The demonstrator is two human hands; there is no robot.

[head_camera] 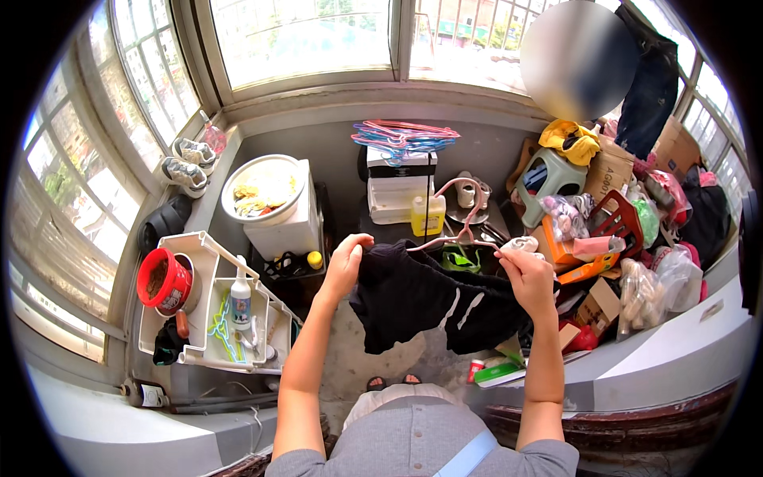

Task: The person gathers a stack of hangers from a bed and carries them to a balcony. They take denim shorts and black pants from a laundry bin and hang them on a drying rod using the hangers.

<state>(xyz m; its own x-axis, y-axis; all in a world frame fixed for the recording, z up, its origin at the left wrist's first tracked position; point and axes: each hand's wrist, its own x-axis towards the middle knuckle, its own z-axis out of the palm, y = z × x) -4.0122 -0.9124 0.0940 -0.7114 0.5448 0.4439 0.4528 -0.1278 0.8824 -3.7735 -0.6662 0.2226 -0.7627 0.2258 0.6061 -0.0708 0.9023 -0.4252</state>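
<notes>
Black shorts (411, 304) with a white drawstring hang spread between my two hands, above the floor. My left hand (347, 265) grips the waistband at its left end. At the other end, my right hand (527, 275) pinches the waistband together with one arm of a pink clothes hanger (462, 235). The hanger's shoulders lie along the waistband, and its large hook stands up beyond it. Whether the hanger's left end is inside the waistband is hard to tell.
Pink and blue hangers (405, 138) lie on white boxes beyond the shorts, near a yellow jug (428, 216). A basin (262, 189) and a plastic shelf (208, 256) stand at left. Bags, cartons and a stool (551, 179) crowd the right. Dark trousers (647, 89) hang at upper right.
</notes>
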